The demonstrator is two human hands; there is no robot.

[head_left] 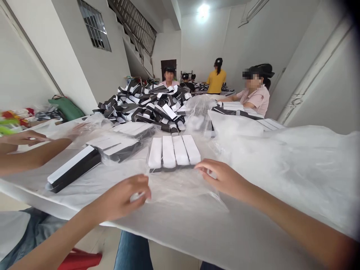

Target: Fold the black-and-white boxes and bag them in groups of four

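In front of me on the table is a clear plastic bag (180,187), its loose end spread toward me. Inside it lies a side-by-side row of several narrow white-and-black boxes (168,152). My left hand (128,197) is at the bag's near left side, fingers curled and thumb close to the index finger, pinching the thin film. On the other side, my right hand (218,174) has its bent fingertips at the row's near right corner, closed on the film there. The exact grip of both hands is hard to see against the clear plastic.
A large heap of black-and-white boxes (149,103) covers the table's far middle. To the left are a bagged bundle (120,144), a single long box (74,167) and another person's arms (36,153). Stacked plastic bags (292,161) cover the right side. A person (254,93) sits beyond them.
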